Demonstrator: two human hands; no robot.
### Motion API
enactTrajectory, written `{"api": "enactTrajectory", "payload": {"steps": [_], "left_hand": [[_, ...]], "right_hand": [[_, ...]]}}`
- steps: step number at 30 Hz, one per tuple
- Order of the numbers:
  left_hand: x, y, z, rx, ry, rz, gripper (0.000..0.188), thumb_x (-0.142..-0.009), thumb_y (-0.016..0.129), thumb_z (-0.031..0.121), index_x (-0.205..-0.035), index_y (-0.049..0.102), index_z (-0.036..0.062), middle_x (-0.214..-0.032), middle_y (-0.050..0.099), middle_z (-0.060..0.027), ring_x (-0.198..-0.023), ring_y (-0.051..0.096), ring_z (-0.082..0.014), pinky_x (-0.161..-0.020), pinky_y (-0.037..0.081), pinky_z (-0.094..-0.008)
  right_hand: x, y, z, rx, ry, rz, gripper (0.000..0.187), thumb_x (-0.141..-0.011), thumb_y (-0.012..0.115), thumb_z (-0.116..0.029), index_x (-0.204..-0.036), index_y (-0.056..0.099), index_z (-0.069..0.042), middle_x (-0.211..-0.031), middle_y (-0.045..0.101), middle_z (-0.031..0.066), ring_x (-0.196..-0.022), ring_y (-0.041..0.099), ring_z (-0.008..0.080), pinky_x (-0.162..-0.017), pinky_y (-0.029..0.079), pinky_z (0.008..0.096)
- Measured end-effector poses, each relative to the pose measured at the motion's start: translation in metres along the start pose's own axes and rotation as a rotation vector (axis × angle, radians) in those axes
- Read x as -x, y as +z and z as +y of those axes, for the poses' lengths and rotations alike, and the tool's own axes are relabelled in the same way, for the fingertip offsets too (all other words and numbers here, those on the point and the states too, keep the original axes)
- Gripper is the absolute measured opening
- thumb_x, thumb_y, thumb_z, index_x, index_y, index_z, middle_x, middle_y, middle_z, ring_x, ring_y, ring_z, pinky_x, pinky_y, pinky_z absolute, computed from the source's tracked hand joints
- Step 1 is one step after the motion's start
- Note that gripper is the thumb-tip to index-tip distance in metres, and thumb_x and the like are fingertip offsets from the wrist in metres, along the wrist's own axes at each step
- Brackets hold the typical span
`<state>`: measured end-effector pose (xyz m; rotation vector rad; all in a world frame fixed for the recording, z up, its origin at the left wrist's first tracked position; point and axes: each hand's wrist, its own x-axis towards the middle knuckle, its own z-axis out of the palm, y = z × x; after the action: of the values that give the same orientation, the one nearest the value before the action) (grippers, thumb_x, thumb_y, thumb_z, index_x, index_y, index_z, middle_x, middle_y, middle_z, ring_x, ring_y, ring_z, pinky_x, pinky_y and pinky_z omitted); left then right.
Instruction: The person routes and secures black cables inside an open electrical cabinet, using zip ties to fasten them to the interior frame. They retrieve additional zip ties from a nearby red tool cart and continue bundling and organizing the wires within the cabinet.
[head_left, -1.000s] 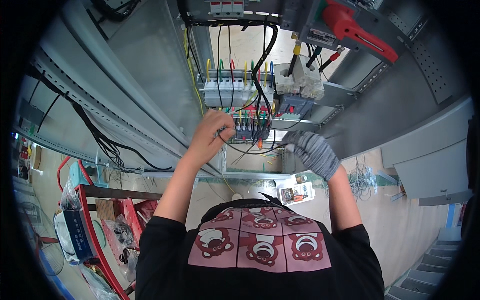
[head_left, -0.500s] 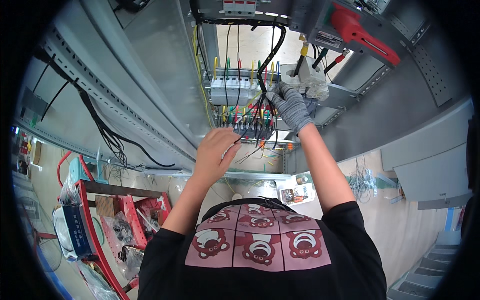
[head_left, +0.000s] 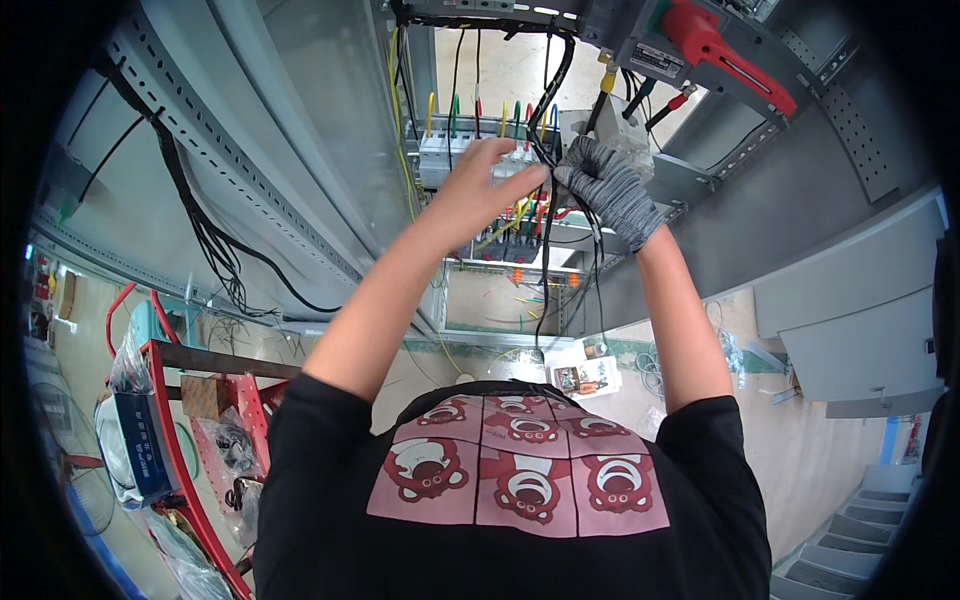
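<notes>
Inside a grey metal cabinet, a black wire bundle (head_left: 540, 115) drops from above between my hands. My right hand (head_left: 608, 192), in a grey knit glove, is closed around the bundle's lower part. From beneath it, loose black wires (head_left: 547, 275) hang down. My bare left hand (head_left: 480, 195) is just left of the bundle, fingers apart and thumb reaching to the wires; whether the thumb touches them I cannot tell. Behind that hand is a row of white circuit breakers (head_left: 437, 152), partly covered. Below them, a row of terminal blocks (head_left: 508, 247) carries coloured wires.
A switch with a red handle (head_left: 722, 60) juts out at upper right. Another black cable bundle (head_left: 195, 215) hangs along the left frame. A red cart (head_left: 180, 450) with bagged parts stands lower left. On the floor sits a white tray (head_left: 598, 380) near scattered wire.
My left hand has moved up and right, toward the bundle. The right hand has shifted slightly right with it, and the black wires now hang straighter and longer below.
</notes>
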<state>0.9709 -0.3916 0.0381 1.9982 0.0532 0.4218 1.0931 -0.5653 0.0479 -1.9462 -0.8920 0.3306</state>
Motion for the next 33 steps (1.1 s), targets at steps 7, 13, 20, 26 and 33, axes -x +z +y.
{"api": "enactTrajectory", "payload": {"steps": [7,13,20,26,33], "left_hand": [[-0.021,0.033,0.014,0.247,-0.154,-0.314,0.024,-0.093,0.054,0.022,-0.092,0.053,-0.0014,-0.08,0.064,-0.0071,-0.076,0.062,-0.0127,-0.067,0.047,-0.0259],[-0.015,0.047,0.017,0.293,-0.162,-0.27,0.021,-0.095,0.049,0.018,-0.087,0.053,-0.0011,-0.071,0.059,-0.0053,-0.065,0.063,-0.0131,-0.057,0.048,-0.0246],[-0.005,0.068,0.008,0.76,-0.277,0.034,0.014,-0.095,0.049,0.014,-0.098,0.052,0.0006,-0.081,0.061,-0.0082,-0.072,0.064,-0.0177,-0.066,0.053,-0.0283],[0.004,0.082,0.023,0.878,-0.292,0.221,0.013,-0.094,0.051,0.013,-0.098,0.052,0.0006,-0.086,0.061,-0.0086,-0.079,0.064,-0.0169,-0.067,0.053,-0.028],[0.002,0.073,0.018,0.802,-0.27,0.093,0.013,-0.094,0.05,0.013,-0.102,0.049,0.0031,-0.092,0.06,-0.0085,-0.084,0.063,-0.0163,-0.077,0.048,-0.0272]], "right_hand": [[0.012,-0.016,-0.002,0.079,-0.024,0.066,0.033,-0.082,0.064,-0.015,-0.108,0.058,0.004,-0.091,0.066,0.0117,-0.08,0.061,0.0162,-0.074,0.05,0.0288],[0.019,-0.019,-0.002,0.289,-0.104,0.193,0.037,-0.082,0.062,-0.016,-0.113,0.057,0.003,-0.087,0.067,0.0169,-0.076,0.066,0.027,-0.071,0.052,0.0333],[0.011,-0.007,-0.003,0.291,-0.244,0.204,0.027,-0.081,0.062,-0.015,-0.102,0.059,0.001,-0.086,0.066,0.0162,-0.078,0.064,0.0309,-0.071,0.051,0.0362],[0.002,-0.012,0.008,-0.024,-0.076,0.024,0.027,-0.085,0.063,-0.016,-0.104,0.058,0.002,-0.087,0.063,0.0049,-0.074,0.057,0.0107,-0.067,0.049,0.025],[0.005,-0.019,-0.003,-0.141,0.039,-0.073,0.021,-0.086,0.063,-0.016,-0.1,0.06,0.0,-0.082,0.061,0.0022,-0.07,0.054,0.0069,-0.061,0.048,0.0215]]}}
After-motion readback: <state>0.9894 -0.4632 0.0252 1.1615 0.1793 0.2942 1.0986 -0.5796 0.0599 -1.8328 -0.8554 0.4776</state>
